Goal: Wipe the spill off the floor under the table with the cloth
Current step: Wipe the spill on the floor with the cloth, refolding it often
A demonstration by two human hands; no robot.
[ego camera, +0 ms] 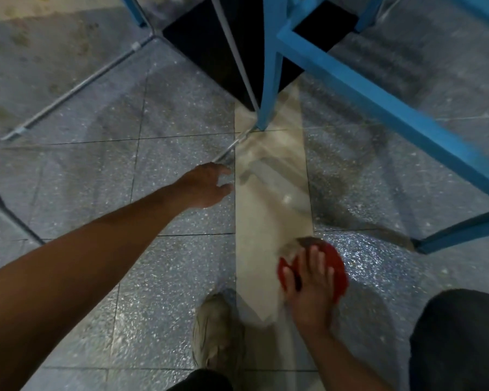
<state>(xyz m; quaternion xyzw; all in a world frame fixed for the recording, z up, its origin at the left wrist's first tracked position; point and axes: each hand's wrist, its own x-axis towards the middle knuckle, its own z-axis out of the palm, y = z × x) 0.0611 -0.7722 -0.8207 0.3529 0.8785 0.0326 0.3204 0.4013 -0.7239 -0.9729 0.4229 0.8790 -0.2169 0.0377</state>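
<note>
Item, floor (167, 108): grey speckled tiles with dark grout lines, crossed by one pale beige strip (266, 207) running from the near edge toward the far furniture. Item, cloth (335, 268): red, bunched into a rounded pad, lying on the floor at the right edge of the beige strip where it meets the grey tile, near the person and just in front of the blue frame. The tile just right of the cloth glistens. Item, right hand (308, 280): laid palm down on top of the cloth, fingers (315, 261) straight and spread apart, pressing it to the floor; nothing is curled round it. Item, left hand (206, 184): arm stretched forward to the left of the strip, fingers loosely bent and apart from the thumb, holding nothing; it sits right beside the end of a thin metal rail (229, 149), contact not discernible. Item, desk frame (271, 66): painted blue, one leg standing on the beige strip, rails running off to the right. Item, tubular metal frame (76, 88): bare steel, resting on the floor at far left. Item, black box (206, 38): behind the blue leg, upper centre. Item, shoe (216, 331): worn, beige, planted left of the strip. Item, dark trouser knee (460, 334): lower right corner.
</note>
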